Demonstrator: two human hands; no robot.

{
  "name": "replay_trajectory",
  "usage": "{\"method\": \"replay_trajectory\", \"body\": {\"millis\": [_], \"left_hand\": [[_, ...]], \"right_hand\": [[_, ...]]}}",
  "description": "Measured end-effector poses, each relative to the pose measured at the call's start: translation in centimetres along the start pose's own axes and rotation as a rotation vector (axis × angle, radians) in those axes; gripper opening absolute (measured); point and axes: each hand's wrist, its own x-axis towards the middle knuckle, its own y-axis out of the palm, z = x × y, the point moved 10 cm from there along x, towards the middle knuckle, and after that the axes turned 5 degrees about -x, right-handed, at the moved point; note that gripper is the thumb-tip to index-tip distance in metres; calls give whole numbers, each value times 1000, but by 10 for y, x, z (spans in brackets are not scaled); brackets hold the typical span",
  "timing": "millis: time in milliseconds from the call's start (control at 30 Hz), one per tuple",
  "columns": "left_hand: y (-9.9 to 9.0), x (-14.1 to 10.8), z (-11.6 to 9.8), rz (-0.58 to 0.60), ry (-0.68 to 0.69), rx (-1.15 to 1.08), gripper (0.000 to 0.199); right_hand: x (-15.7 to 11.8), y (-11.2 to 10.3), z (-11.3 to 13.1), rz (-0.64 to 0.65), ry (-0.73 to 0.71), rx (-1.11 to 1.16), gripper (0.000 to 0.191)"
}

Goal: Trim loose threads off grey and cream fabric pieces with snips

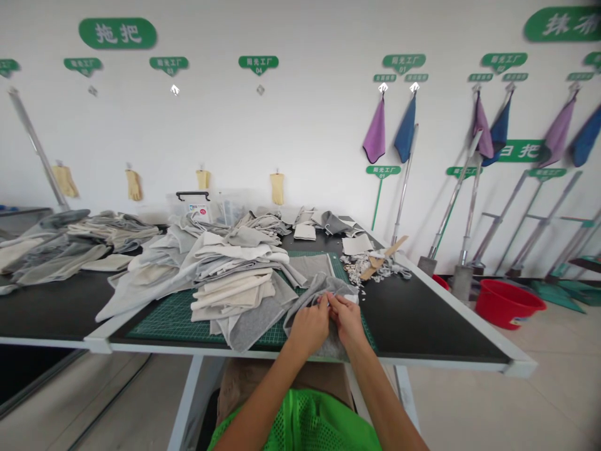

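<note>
A grey cloth [307, 300] lies bunched at the table's front, partly over the green cutting mat [164, 322]. My left hand [310, 322] is closed on it, fingertips pinched near its upper fold. Right beside it, my right hand [345, 318] also pinches the cloth, and the fingertips of both hands nearly meet. Something small and pale shows by the right fingers, too small to make out. To the left of my hands rises a stack of folded white and grey cloths [235, 291].
Scraps and a tan strip [384, 257] lie at the right back. More cloth piles [107, 232] cover the left table. A clear lidded box [200, 207] stands behind the stack. Mops [462, 213] lean on the wall near a red basin [507, 304] on the floor.
</note>
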Motion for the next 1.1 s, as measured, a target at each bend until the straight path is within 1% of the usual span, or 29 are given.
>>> {"method": "replay_trajectory", "body": {"millis": [67,167,267,400,533,667,733,933,1100], "left_hand": [[-2,0,-1,-10,5,-3,47],[-1,0,-1,-9,-11,-12,47],[2,1,2,9,-42,-16,43],[5,1,4,19,-46,3,40],[2,0,5,15,-55,13,40],[2,0,4,52,-67,8,42],[3,1,4,64,-70,15,42],[4,1,5,58,-77,-1,43],[4,1,6,42,-83,-5,43]], "right_hand": [[1,-1,0,-8,15,29,22],[2,4,-3,64,53,33,24],[1,6,-2,96,32,1,26],[-2,4,2,68,-25,-5,27],[-2,2,1,17,-13,13,26],[-1,-2,1,-49,-3,14,27],[-1,-2,1,-63,1,9,28],[-2,2,0,-11,17,6,28],[-2,1,-1,-2,22,49,27]]}}
